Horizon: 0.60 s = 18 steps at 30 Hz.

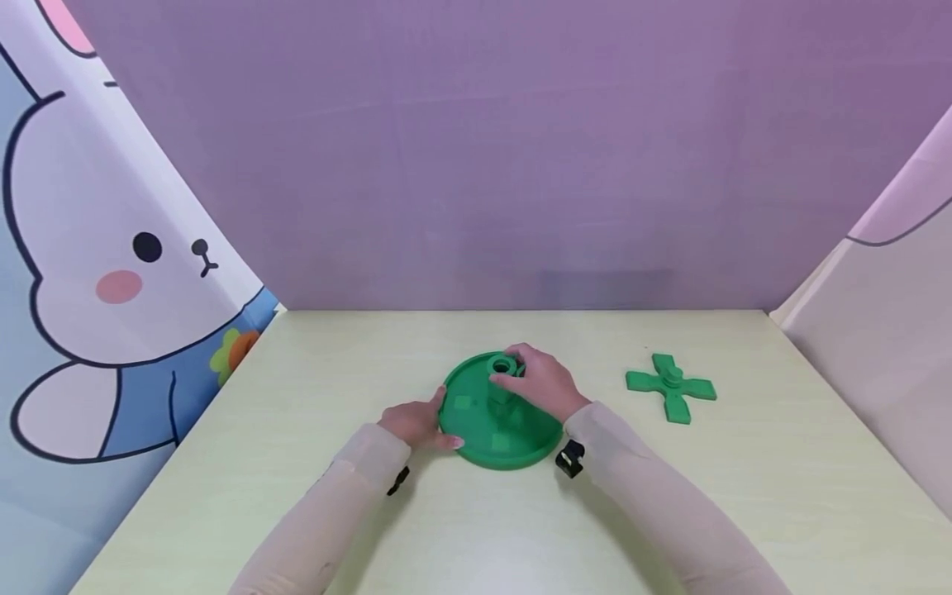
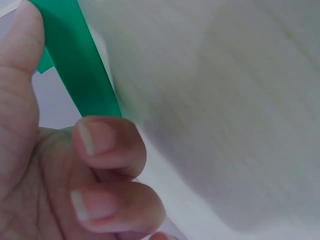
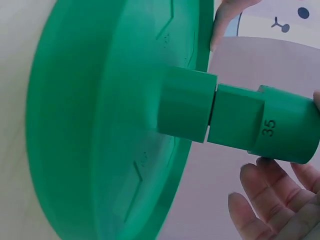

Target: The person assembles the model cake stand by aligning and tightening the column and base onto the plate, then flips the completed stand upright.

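Note:
A round green base [image 1: 476, 426] with a raised rim rests on the table, a short post [image 3: 184, 104] rising from its middle. My left hand [image 1: 412, 423] grips the base's left edge; in the left wrist view the thumb [image 2: 19, 45] lies against the rim while other fingers curl below. With its thumb and fingers my right hand [image 1: 546, 384] pinches a green cylindrical connector [image 3: 290, 125] marked 35. That piece stands in line with the post, tilted slightly against it, and a thin dark seam shows where they meet. In the head view its top opening faces up.
To the right on the pale table [image 1: 260, 463] lies a green four-armed cross piece [image 1: 672, 378] with a round stub at its centre. A purple cloth wall [image 1: 521, 165] closes off the back, and a cloth with a rabbit print [image 1: 97, 248] hangs at the left.

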Motion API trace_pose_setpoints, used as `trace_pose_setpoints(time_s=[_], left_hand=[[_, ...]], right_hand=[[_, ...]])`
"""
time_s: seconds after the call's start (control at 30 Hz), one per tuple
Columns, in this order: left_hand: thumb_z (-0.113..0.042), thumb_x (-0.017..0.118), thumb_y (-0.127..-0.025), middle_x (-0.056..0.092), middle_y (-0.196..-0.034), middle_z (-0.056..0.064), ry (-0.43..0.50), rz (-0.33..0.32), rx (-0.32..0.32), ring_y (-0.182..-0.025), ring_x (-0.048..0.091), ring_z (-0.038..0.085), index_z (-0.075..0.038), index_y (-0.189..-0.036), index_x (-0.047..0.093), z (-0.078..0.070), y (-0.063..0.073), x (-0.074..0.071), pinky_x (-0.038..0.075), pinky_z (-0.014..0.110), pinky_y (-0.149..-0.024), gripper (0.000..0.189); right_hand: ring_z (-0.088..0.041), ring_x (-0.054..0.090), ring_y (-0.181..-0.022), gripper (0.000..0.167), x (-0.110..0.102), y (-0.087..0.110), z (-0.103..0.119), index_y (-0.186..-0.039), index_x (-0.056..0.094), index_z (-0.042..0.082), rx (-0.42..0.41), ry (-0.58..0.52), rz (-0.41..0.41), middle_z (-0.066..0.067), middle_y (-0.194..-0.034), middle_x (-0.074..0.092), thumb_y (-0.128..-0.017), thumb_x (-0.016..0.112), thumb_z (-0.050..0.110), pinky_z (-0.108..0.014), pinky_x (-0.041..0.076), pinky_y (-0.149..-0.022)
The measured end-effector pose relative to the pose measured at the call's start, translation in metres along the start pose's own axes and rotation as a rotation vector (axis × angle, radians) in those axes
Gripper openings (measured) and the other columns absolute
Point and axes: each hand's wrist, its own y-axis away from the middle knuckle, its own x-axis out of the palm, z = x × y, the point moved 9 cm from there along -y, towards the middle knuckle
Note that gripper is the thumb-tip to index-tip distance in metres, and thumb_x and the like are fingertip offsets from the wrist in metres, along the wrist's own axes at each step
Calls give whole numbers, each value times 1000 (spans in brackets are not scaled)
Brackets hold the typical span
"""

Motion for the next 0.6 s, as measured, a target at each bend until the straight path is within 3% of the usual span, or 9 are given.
trace_pose_setpoints(time_s=[0.07, 0.3, 0.43, 0.6], left_hand=[[-56, 68, -81, 65, -114, 14, -1, 3, 0, -101, 62, 27, -6, -152, 22, 0, 0, 0, 48, 45, -81, 99], [-56, 68, -81, 65, -112, 15, -2, 2, 5, -98, 62, 27, -6, -152, 23, 0, -1, 1, 48, 45, -80, 98], [-56, 68, -81, 65, -113, 16, 4, -5, 10, -100, 62, 28, -5, -152, 22, 1, 0, 0, 48, 45, -80, 99], [-56, 69, -81, 65, -115, 16, -1, -12, 8, -103, 61, 29, -6, -152, 23, 1, 1, -1, 48, 46, -81, 98]], right_hand=[[-19, 60, -94, 52, 1, 0, -2, -127, 57, 9, 13, -13, 3, -5, -108, 64, -87, 69, 41, -41, 50, -80], [-25, 57, -106, 54, 4, 2, -3, -141, 46, 6, -38, -107, 41, -12, -130, 56, -94, 59, 30, -46, 47, -89], [-23, 57, -104, 47, 5, 2, -2, -136, 51, 5, -54, -117, 47, -9, -126, 58, -95, 59, 26, -45, 47, -88], [-20, 57, -99, 45, 4, 2, -5, -128, 56, 7, -12, -133, 28, -5, -115, 62, -92, 65, 32, -42, 47, -86]])
